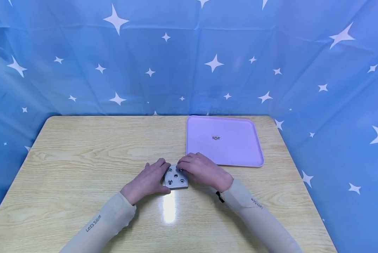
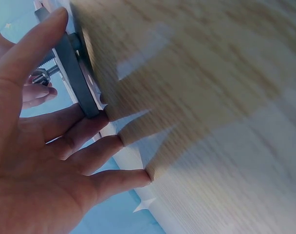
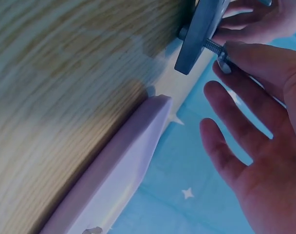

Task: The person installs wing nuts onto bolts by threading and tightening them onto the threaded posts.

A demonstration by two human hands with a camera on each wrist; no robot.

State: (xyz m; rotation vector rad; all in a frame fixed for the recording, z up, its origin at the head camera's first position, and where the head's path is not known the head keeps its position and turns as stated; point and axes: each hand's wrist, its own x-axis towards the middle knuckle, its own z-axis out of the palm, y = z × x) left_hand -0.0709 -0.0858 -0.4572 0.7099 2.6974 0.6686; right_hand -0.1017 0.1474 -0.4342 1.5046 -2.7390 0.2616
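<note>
Across the pale wood-grain worktop [image 1: 81, 154], the metal plate [image 1: 176, 185] is being held by its edges near the middle by the left grip [image 1: 149, 179]; a wing screw [image 3: 224, 64] standing in it is pinched by the right grip [image 1: 204, 170]. Farther back, a purple tray [image 1: 236, 153] carrying small metal pieces [image 1: 216, 138] is backed by blue star-printed cloth [image 1: 182, 49].

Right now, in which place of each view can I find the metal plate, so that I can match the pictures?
Head: the metal plate is below the centre, slightly left.
Left wrist: upper left, seen nearly edge-on.
Right wrist: top, right of the centre, nearly edge-on.
Shared landmark: the wooden table.
</note>
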